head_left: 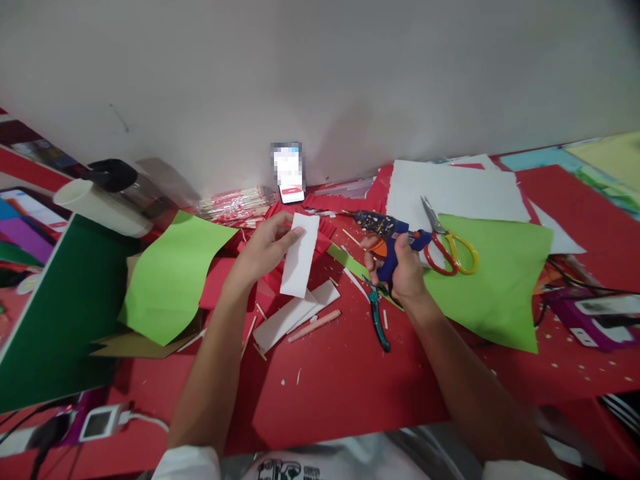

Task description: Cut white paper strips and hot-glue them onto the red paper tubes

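Note:
Between the thumb and fingers of my left hand is a white rectangular strip, held upright above the table; it looks like card or foam. My right hand is wrapped round the handle of a blue glue gun, whose speckled barrel and nozzle point left toward the strip. More white strips lie below my left hand, beside a pink pen-like stick. Under my right hand rest teal-handled pliers or cutters. Scissors with red and yellow handles lie to the right of the glue gun.
A lit phone leans against the wall. Green sheets and a white sheet cover parts of the red table. A green board stands at left, with a power strip at right. Scraps and thin sticks are scattered about.

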{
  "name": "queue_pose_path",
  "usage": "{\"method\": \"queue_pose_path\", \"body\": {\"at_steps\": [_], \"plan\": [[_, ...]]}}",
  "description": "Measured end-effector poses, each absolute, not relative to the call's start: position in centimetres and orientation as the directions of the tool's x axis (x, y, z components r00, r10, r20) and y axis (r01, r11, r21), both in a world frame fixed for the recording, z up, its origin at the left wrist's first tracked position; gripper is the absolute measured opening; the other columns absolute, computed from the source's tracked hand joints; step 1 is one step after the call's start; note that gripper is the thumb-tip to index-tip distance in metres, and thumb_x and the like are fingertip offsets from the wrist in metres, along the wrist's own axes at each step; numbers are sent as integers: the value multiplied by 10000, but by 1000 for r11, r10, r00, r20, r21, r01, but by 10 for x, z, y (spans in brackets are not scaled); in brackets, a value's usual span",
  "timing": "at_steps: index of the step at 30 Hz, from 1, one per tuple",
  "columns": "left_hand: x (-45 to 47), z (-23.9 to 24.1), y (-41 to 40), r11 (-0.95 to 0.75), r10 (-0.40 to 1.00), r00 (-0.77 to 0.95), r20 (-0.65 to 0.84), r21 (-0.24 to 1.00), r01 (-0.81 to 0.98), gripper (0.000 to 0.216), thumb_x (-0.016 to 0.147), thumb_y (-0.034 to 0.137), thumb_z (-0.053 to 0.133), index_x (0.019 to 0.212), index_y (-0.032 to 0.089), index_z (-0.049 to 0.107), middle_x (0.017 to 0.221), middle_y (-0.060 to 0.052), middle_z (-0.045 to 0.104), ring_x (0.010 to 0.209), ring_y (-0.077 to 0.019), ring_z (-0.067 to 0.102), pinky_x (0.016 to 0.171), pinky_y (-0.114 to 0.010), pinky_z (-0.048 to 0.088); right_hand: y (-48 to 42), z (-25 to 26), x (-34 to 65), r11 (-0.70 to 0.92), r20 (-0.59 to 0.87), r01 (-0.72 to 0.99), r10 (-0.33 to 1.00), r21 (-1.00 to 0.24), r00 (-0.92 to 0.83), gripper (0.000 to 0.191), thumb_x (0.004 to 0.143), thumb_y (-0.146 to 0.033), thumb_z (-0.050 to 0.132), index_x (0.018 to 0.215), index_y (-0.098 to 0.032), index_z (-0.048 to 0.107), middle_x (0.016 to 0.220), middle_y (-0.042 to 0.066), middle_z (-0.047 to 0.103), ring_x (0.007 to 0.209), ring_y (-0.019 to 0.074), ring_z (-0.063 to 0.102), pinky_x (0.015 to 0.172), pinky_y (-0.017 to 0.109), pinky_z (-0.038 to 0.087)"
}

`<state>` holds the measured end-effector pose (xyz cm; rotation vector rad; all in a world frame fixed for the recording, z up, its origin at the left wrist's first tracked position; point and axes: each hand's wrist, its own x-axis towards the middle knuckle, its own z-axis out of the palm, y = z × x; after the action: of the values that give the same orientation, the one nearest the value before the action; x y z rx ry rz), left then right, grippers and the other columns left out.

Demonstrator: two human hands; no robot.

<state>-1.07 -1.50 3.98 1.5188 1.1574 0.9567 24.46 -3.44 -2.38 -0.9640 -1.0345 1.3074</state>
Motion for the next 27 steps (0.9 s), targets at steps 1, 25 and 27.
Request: {"method": "queue_pose_path", "body": {"at_steps": [1, 25, 27], "plan": [[-11, 40, -15, -84, 970, 242, 31, 974, 212, 211, 929, 388, 720, 915, 205, 615, 721, -15, 660, 594, -134, 580, 518, -242, 409, -34, -24, 245, 34, 39, -277, 999, -960, -12, 671, 787, -884, 618, 668, -229, 536, 606, -5, 579, 372, 88, 459, 300, 222, 339], [-11, 35, -13, -87, 963, 268, 34, 978, 188, 212, 904, 387, 752, 912, 212, 634, 729, -29, 679, 609, -150, 619, 516, -254, 441, -37, -27, 239, -30, -12, -310, 998, -950, -62, 654, 792, -877, 618, 702, -235, 532, 583, -26, 552, 348, 87, 449, 311, 232, 320], [-11, 35, -12, -82, 963, 267, 31, 980, 183, 211, 888, 378, 767, 910, 214, 636, 726, -27, 682, 607, -148, 620, 510, -250, 438, -36, -30, 240, -12, -2, -295, 999, -956, -33, 659, 803, -865, 623, 659, -233, 503, 589, -22, 549, 354, 86, 460, 320, 237, 341]]}}
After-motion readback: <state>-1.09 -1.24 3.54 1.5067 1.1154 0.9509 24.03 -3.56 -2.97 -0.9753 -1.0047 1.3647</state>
